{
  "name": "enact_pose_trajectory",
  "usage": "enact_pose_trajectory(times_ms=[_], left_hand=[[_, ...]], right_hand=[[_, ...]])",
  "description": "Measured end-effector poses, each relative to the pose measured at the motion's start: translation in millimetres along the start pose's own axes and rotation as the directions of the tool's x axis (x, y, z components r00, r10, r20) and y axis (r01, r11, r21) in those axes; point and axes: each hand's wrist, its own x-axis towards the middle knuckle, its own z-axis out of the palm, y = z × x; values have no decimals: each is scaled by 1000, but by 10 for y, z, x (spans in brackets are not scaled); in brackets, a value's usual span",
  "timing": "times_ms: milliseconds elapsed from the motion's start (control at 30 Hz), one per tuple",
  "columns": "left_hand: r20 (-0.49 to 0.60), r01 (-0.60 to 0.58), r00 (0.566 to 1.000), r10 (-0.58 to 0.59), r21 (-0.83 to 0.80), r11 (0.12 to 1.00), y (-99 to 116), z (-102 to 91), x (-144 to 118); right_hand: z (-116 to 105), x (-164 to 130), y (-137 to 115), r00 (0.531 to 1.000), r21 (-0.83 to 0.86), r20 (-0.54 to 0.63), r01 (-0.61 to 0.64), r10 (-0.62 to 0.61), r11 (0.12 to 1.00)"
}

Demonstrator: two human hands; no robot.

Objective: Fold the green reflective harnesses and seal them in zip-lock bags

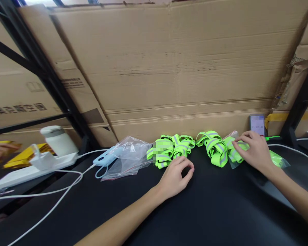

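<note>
Green straps [234, 152] in clear bag under right hand [255, 150], fingers pressing flat. Left hand [176, 177] loosely curled, holding nothing, near loose strap bundle [170, 149]. Bagging step; next needs firm pinch on bundle.

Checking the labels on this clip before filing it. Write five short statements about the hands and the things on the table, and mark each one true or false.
1. The right hand rests on a bagged bundle of neon-green straps. True.
2. The left hand holds a pair of scissors. False: it holds nothing, its fingers curled on the black table just below a strap bundle.
3. A clear plastic bag lies left of the straps. True.
4. The table top is white. False: it is black.
5. A white power strip lies at the far left. True.
</note>
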Motion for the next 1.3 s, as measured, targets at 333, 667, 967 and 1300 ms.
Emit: enact_pose_trajectory(times_ms=[333,667,967,1300], left_hand=[[-185,372,920,-345,686,625,-948,-877,80],[-251,592,739,-625,684,426,-1139,-1208,-21],[-47,-238,957,286,435,868,-448,-478,67],[215,-206,954,209,-37,978,-163,-226,-18]], right_hand=[[-1,-290,-916,910,380,171,292,-377,878],[29,-274,-802,929,409,206,203,-307,890],[73,-315,-857,955,413,197,124,-222,902],[51,-269,-755,955,339,219,120,-202,933]])
